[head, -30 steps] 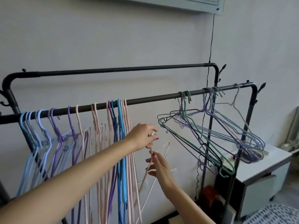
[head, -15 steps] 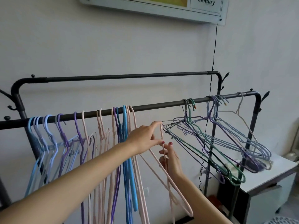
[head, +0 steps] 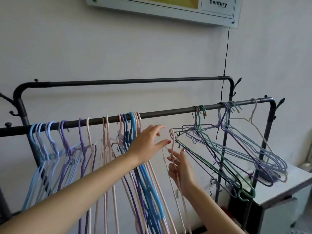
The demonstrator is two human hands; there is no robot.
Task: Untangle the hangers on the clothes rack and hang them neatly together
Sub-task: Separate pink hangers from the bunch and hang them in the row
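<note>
A black clothes rack has a front rail (head: 168,113) and a higher back rail. Blue, purple and pink hangers (head: 130,142) hang side by side on the rail's left half. A tangled cluster of green, purple and blue hangers (head: 236,152) hangs skewed on the right half. My right hand (head: 181,168) pinches the neck of a pale pink hanger (head: 172,142), hook up, just below the rail between both groups. My left hand (head: 148,146) is spread, fingers straight, beside that hanger and in front of the neat row, holding nothing.
A white cabinet (head: 290,188) stands at the right under the tangled hangers. A framed poster (head: 168,7) hangs on the wall above, with a black cord (head: 225,65) running down behind the rack. Coat hooks stick out at both rack ends.
The pink hanger rose with my right hand toward the rail. My left hand let go of it and spread its fingers. The camera tilted upward.
</note>
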